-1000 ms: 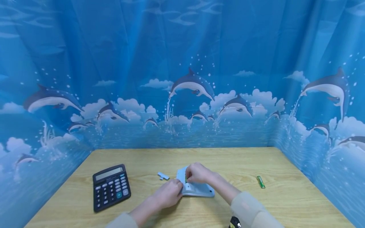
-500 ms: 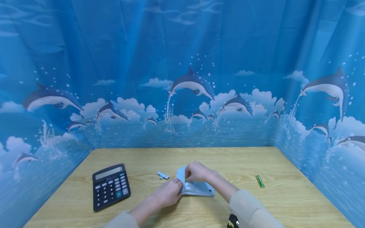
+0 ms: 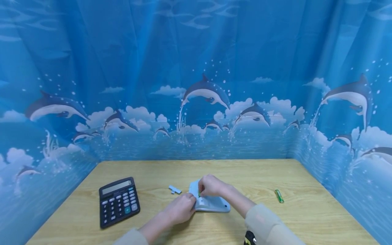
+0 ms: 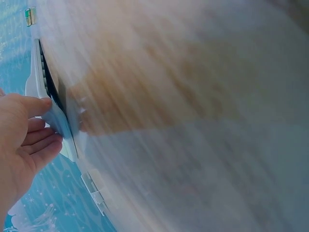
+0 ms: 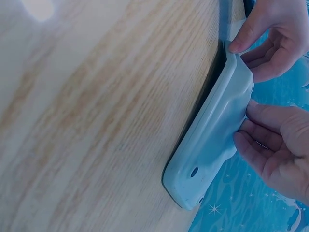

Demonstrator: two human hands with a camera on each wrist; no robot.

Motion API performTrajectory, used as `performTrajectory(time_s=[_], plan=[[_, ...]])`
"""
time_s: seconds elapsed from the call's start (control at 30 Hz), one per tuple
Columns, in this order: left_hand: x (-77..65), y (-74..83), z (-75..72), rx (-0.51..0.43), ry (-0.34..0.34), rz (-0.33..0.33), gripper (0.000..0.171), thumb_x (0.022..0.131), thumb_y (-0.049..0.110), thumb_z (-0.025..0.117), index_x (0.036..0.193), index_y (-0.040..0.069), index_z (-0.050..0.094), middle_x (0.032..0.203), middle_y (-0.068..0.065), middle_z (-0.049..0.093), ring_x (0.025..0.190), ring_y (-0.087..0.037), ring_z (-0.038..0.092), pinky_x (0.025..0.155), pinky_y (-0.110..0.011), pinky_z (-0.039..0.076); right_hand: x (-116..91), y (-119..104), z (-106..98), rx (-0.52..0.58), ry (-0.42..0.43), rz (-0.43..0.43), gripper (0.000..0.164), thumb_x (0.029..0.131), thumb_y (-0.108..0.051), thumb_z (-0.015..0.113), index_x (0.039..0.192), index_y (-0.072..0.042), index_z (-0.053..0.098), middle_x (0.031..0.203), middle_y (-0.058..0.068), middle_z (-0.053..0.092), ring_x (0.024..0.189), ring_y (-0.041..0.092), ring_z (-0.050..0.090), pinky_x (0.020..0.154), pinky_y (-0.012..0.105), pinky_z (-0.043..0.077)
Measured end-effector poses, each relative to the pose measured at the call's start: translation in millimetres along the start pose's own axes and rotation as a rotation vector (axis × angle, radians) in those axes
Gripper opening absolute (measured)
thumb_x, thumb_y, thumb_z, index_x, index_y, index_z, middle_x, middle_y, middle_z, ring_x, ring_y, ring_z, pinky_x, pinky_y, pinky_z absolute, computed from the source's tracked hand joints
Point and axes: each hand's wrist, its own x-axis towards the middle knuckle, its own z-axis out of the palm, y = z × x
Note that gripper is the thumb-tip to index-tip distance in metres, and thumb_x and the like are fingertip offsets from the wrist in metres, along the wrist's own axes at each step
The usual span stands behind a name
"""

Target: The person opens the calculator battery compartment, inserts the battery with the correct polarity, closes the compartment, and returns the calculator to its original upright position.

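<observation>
A light-blue calculator point(image 3: 215, 204) lies face down on the table, its far end tilted up; a row of keys shows along its underside in the left wrist view. My left hand point(image 3: 182, 206) grips its left edge, thumb on one face and fingers on the other. Over the upper part of its back, my right hand point(image 3: 212, 186) pinches a green battery point(image 3: 199, 194), mostly hidden by the fingers. Fingertips of the right hand point(image 5: 282, 142) touch the calculator's back in the right wrist view. Left of it lies a small light-blue battery cover point(image 3: 175, 189).
A black desk calculator point(image 3: 119, 202) lies face up on the left of the wooden table point(image 3: 318, 217). Another green battery point(image 3: 279, 196) rests on the right side. Blue dolphin-print curtains point(image 3: 196, 143) enclose the table at the back and sides.
</observation>
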Motion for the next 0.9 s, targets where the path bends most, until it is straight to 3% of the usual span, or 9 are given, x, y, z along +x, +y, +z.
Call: performTrajectory(time_s=[0.5, 0.73, 0.9], plan=[[0.6, 1.4, -2.3, 0.000, -0.049, -0.028, 0.020, 0.080, 0.018, 0.071, 0.093, 0.004, 0.064, 0.085, -0.005, 0.061, 0.079, -0.012, 0.059, 0.068, -0.020, 0.049, 0.8, -6.1, -1.9, -0.021, 0.002, 0.050, 0.009, 0.075, -0.003, 0.073, 0.070, -0.009, 0.068, 0.062, -0.008, 0.055, 0.059, 0.006, 0.048, 0.056, 0.019, 0.042], [1.5, 0.2, 0.1, 0.013, -0.032, -0.026, 0.020, 0.080, 0.019, 0.071, 0.093, 0.004, 0.064, 0.085, -0.005, 0.061, 0.079, -0.013, 0.059, 0.068, -0.021, 0.049, -2.7, 1.1, 0.7, 0.001, 0.023, -0.014, 0.010, 0.079, -0.006, 0.071, 0.070, -0.009, 0.068, 0.061, -0.007, 0.056, 0.056, 0.005, 0.048, 0.054, 0.019, 0.043], [1.6, 0.7, -1.1, -0.001, -0.048, -0.046, 0.022, 0.080, 0.018, 0.071, 0.096, 0.005, 0.065, 0.087, -0.005, 0.062, 0.081, -0.012, 0.059, 0.070, -0.021, 0.050, -7.5, 5.9, 2.4, 0.029, 0.034, -0.050, 0.003, 0.080, -0.006, 0.069, 0.077, -0.008, 0.070, 0.069, -0.008, 0.060, 0.063, 0.003, 0.052, 0.060, 0.018, 0.046]])
